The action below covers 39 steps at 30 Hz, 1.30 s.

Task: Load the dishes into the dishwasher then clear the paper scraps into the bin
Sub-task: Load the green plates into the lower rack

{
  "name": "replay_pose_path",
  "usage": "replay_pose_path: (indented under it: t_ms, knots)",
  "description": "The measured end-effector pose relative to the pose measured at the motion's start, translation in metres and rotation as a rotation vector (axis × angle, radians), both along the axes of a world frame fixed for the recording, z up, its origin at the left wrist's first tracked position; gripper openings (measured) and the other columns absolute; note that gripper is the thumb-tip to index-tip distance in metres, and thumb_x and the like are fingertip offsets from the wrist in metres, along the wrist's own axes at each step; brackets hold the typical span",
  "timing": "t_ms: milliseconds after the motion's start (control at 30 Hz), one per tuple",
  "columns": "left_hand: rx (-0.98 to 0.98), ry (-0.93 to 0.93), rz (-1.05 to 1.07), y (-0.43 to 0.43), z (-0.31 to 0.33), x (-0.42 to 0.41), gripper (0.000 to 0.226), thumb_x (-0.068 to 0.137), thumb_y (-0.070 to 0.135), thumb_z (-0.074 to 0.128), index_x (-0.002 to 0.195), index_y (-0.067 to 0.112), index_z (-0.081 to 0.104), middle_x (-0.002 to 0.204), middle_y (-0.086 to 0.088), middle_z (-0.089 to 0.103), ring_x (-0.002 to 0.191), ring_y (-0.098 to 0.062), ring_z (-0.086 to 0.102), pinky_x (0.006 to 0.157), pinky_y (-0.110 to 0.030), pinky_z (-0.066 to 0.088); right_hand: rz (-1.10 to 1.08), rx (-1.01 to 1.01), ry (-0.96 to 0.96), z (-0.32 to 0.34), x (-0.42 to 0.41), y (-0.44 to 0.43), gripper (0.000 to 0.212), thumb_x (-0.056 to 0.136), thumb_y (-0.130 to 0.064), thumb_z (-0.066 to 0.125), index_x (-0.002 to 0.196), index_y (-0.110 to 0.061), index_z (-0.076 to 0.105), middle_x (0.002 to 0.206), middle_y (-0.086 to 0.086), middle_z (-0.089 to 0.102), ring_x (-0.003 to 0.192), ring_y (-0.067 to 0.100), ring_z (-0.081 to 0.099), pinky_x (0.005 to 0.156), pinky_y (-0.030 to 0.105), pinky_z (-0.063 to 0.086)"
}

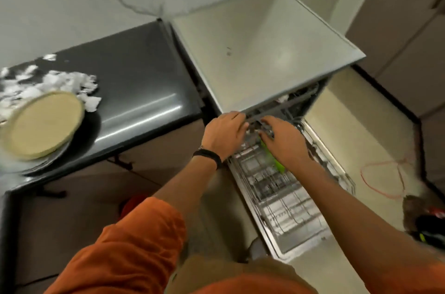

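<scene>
The dishwasher (265,52) stands open, its door down and the lower rack (284,202) pulled out over it. My left hand (224,134) and my right hand (285,143) are both at the front of the grey upper rack (279,108), fingers curled on its front bar. Under my right palm lies a bright green item (277,163); whether that hand holds it is unclear. On the black counter at the left, a beige plate (43,125) sits on a dark plate (90,130). White paper scraps (65,81) lie behind the plates.
The black counter (139,81) ends just left of the dishwasher. On the floor to the right are an orange cord (385,173) and a dark object with red and green parts (428,224). Something red (133,204) is on the floor under the counter.
</scene>
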<state>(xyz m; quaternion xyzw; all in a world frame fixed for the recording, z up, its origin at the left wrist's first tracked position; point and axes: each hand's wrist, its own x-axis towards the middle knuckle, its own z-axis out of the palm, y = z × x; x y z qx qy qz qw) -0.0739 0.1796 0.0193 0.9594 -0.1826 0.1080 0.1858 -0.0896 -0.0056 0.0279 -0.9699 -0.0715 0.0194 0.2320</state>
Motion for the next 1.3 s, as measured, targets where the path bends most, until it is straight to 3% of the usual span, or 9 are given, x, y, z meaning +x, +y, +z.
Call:
replay_pose_path:
  t_ms: [200,467,700,900,1033,1300]
  knots:
    - [-0.06,-0.116,0.282,0.143,0.031,-0.027,0.023,0.102,0.031,0.051,0.112,0.017,0.066,0.112,0.001,0.068,0.098,-0.024,0.063,0.069,-0.036,0.048,0.23,-0.005,-0.117,0.042,0.018,0.137,0.037,0.097,-0.037,0.061,0.132,-0.023,0.059,0.12,0.003,0.068,0.108,0.029,0.063,0.087,0.041,0.052]
    - [-0.007,-0.207,0.59,0.334,0.053,-0.096,0.021,0.099,0.029,0.056,0.106,0.013,0.068,0.105,-0.005,0.07,0.089,-0.03,0.065,0.068,-0.044,0.055,0.529,0.044,-0.207,0.072,-0.001,0.336,0.04,0.093,-0.036,0.067,0.13,-0.023,0.063,0.121,-0.001,0.069,0.112,0.022,0.063,0.089,0.037,0.05]
    - [0.003,-0.194,0.934,0.455,0.054,-0.159,0.028,0.1,0.031,0.058,0.121,0.014,0.068,0.12,-0.005,0.069,0.106,-0.028,0.065,0.078,-0.041,0.055,0.885,0.037,-0.206,0.074,-0.019,0.49,0.039,0.094,-0.037,0.066,0.131,-0.026,0.06,0.122,-0.001,0.069,0.112,0.024,0.063,0.09,0.04,0.052]
    - [0.019,-0.173,1.156,0.521,0.051,-0.19,0.024,0.098,0.031,0.057,0.112,0.015,0.068,0.11,-0.005,0.069,0.096,-0.029,0.065,0.075,-0.04,0.052,1.127,0.019,-0.236,0.058,-0.019,0.597,0.039,0.092,-0.033,0.068,0.128,-0.021,0.064,0.118,0.003,0.071,0.105,0.03,0.066,0.085,0.042,0.053]
    - [0.015,-0.148,1.344,0.553,0.044,-0.202,0.025,0.098,0.029,0.059,0.117,0.015,0.068,0.116,-0.003,0.07,0.101,-0.028,0.066,0.074,-0.039,0.055,1.295,0.021,-0.219,0.046,-0.014,0.667,0.038,0.091,-0.032,0.069,0.127,-0.022,0.065,0.119,0.003,0.07,0.107,0.03,0.065,0.086,0.041,0.05]
    - [0.023,-0.085,1.586,0.587,0.032,-0.209,0.028,0.099,0.032,0.057,0.121,0.019,0.067,0.118,0.001,0.07,0.103,-0.022,0.066,0.076,-0.038,0.056,1.595,-0.239,-0.299,0.01,-0.003,0.771,0.035,0.091,-0.029,0.062,0.125,-0.021,0.064,0.119,0.003,0.066,0.113,0.03,0.061,0.089,0.04,0.047]
